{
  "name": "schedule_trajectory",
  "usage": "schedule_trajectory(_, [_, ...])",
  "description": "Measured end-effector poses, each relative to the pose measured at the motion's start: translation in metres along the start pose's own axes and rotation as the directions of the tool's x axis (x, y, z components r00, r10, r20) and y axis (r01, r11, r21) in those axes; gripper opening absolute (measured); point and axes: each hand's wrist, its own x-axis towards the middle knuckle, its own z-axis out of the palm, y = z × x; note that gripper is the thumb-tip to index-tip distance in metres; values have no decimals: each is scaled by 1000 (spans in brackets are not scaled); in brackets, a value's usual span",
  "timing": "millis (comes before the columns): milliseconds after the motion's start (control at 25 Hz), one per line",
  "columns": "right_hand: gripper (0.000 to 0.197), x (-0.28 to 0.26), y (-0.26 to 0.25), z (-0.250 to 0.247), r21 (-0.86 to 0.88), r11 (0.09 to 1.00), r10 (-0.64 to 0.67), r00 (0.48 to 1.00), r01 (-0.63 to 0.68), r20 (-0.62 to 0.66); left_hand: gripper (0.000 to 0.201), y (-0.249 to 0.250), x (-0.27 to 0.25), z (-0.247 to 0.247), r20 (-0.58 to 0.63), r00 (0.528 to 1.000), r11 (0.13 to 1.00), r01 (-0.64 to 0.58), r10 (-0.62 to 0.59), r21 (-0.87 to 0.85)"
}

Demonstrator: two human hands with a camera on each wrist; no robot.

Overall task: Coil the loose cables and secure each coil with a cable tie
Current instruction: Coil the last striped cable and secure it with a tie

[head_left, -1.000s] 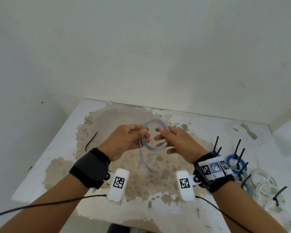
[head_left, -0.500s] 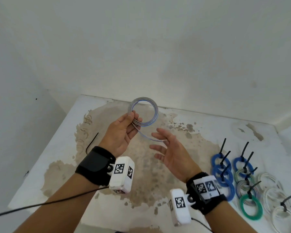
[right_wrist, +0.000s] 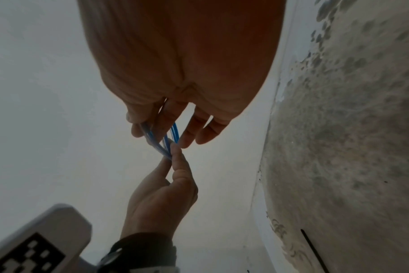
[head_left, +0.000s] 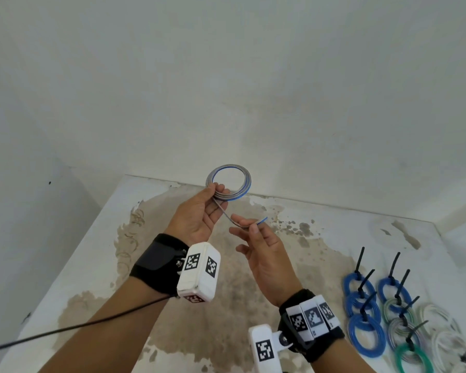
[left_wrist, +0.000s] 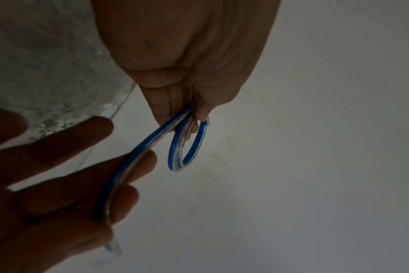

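Cable first: the blue-and-clear striped plastic cable (head_left: 228, 185) was wound into a small round coil and held up in the air above the worktop (head_left: 334, 227), in front of the pale wall. The left hand (head_left: 199, 216) had it, thumb and fingertips curled and pinching the near edge of the coil, palm turned up. From the left wrist view the coil (left_wrist: 187, 146) hung just past those pinching fingers. A loose tail of the same cable ran out of the coil and down to the right hand (head_left: 261, 246), just beside the left hand and a little lower. The tail lay across the right hand's fingers (left_wrist: 138, 166), which were only lightly bent; whether the thumb pressed it down could not be told. Its blue cut end poked out beyond the right fingertips.

Well off to the right of the right hand, flat on the stained white worktop, lay a cluster of finished coils (head_left: 366, 332), blue, green and whitish, each cinched with a black cable tie whose tail stuck up. To the left of the left hand, one loose black cable tie (right_wrist: 313, 249) lay on the worktop, seen from the right wrist view. Both wrists wore black straps carrying white camera blocks with printed square markers.
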Motion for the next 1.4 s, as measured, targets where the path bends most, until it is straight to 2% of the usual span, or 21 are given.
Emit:
schedule_trajectory(320, [39, -3, 1, -19, -80, 995, -63, 998, 62, -12, 14, 0, 20, 4, -30, 999, 999, 31, -30, 35])
schedule_trajectory(440, [43, -2, -5, -29, -66, 997, -44, 999, 42, -19, 15, 1, 16, 7, 46, 999, 994, -4, -1, 109])
schedule_trajectory(480, [51, 2, -12, -33, -29, 1000, -12, 999, 11, -41, 15, 1, 11, 6, 105, 994, 983, -23, 4, 180])
schedule_trajectory(560, [80, 16, -28, -43, 45, 995, 88, 990, -83, -112, 17, 5, 0, 2, 236, 971, 929, -65, -25, 365])
schedule_trajectory(600, [90, 22, -38, -48, 3, 992, 129, 982, -129, -139, 22, 6, -7, 0, 288, 956, 886, -79, -63, 456])
schedule_trajectory(640, [89, 28, -47, -50, -78, 982, 159, 978, -170, -133, 28, 6, -12, -1, 321, 942, 836, -94, -102, 541])
schedule_trajectory(760, [56, 41, -59, -40, -283, 933, 219, 975, -223, -46, 23, 2, -23, -2, 339, 926, 710, -127, -166, 693])
schedule_trajectory(840, [33, 44, -56, -31, -323, 925, 197, 979, -202, -47, 19, -1, -24, -3, 322, 934, 691, -132, -154, 711])
schedule_trajectory(920, [21, 44, -50, -27, -313, 928, 194, 979, -202, -56, 19, 0, -23, -8, 296, 944, 695, -113, -148, 710])
schedule_trajectory(1080, [18, 43, -47, -24, -307, 930, 193, 979, -204, -65, 22, 2, -24, -17, 269, 941, 722, -38, -208, 691])
schedule_trajectory(1280, [23, 40, -49, -21, -220, 948, 222, 973, -232, -68, 32, 1, -25, -21, 251, 938, 790, 39, -241, 612])
schedule_trajectory(1400, [23, 41, -54, -26, -280, 929, 240, 970, -243, -43, 26, -1, -25, -22, 229, 947, 807, 47, -223, 588])
